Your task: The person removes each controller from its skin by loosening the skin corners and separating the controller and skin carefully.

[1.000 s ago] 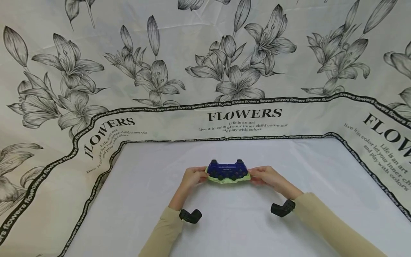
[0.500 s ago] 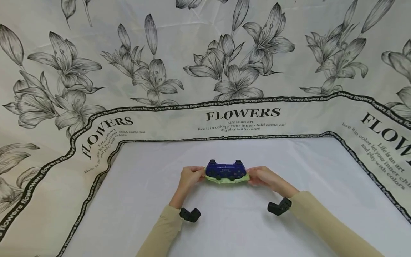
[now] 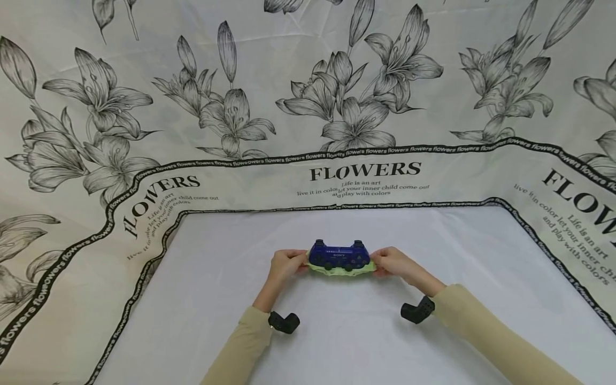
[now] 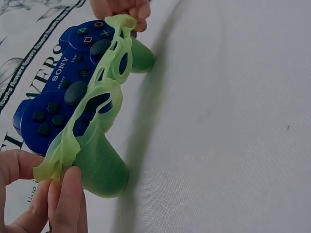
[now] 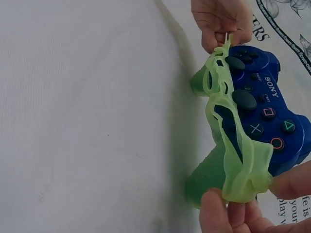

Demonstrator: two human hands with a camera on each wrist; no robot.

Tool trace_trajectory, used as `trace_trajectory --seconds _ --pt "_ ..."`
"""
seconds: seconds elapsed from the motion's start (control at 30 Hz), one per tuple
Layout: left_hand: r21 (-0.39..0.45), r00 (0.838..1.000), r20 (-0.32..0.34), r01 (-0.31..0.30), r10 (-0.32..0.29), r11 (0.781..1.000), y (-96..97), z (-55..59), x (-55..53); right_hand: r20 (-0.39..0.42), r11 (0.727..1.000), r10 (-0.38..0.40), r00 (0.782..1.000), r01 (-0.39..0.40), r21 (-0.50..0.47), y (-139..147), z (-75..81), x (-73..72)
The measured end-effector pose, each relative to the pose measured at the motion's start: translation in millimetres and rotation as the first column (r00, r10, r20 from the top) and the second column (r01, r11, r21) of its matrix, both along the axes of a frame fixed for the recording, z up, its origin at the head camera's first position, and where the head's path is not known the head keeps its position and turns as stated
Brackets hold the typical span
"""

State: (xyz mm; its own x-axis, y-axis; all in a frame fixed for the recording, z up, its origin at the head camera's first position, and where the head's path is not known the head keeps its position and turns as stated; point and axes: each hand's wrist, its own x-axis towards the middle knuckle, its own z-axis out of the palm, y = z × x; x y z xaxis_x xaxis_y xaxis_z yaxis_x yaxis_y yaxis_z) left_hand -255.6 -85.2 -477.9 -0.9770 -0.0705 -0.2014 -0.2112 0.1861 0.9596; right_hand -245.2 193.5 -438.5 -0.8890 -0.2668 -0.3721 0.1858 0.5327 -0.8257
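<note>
A blue Sony game controller (image 3: 339, 255) faces up between the two hands. Around its handles sits a light green, stretchy silicone cover (image 4: 103, 165), whose front part is pulled back below the sticks. Buttons and both thumbsticks (image 5: 244, 99) show bare. My left hand (image 3: 286, 266) pinches the cover's edge at the controller's left end, thumb on one side and fingers on the other. At the opposite end my right hand (image 3: 397, 263) pinches the cover's right edge (image 5: 255, 174) the same way. The controller's underside is hidden.
A white cloth-covered table (image 3: 337, 337) lies beneath the hands. Behind and beside it hangs a white curtain (image 3: 269, 184) printed with lilies and "FLOWERS" lettering. Black wrist cameras (image 3: 284, 322) are worn below both hands.
My right hand has shifted slightly left, its fingertips closer against the controller's end. Both hands keep their pinch on the cover, and the controller stays nearly where it was.
</note>
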Motion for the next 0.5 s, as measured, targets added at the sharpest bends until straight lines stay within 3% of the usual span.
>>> trace_trajectory --seconds 0.1,0.27,0.37,0.5 --pt "0.022 1.0 0.008 -0.001 0.001 1.0 -2.0 -2.4 -0.6 0.004 0.999 0.026 1.0 -0.026 0.029 0.4 4.4 -1.9" --pt "0.032 1.0 0.008 0.007 -0.007 0.999 -3.4 -1.7 -1.1 0.118 0.988 0.046 0.992 -0.028 -0.151 10.0 4.7 -7.5" --pt "0.032 1.0 0.003 0.008 -0.008 0.999 -4.0 0.0 -1.8 0.176 0.967 0.02 0.984 0.026 -0.252 13.7 -0.1 -8.6" --pt "0.027 1.0 0.004 0.029 -0.029 0.999 -4.7 1.3 -2.0 0.212 0.953 -0.03 0.977 0.092 -0.287 14.0 -5.3 -8.2"
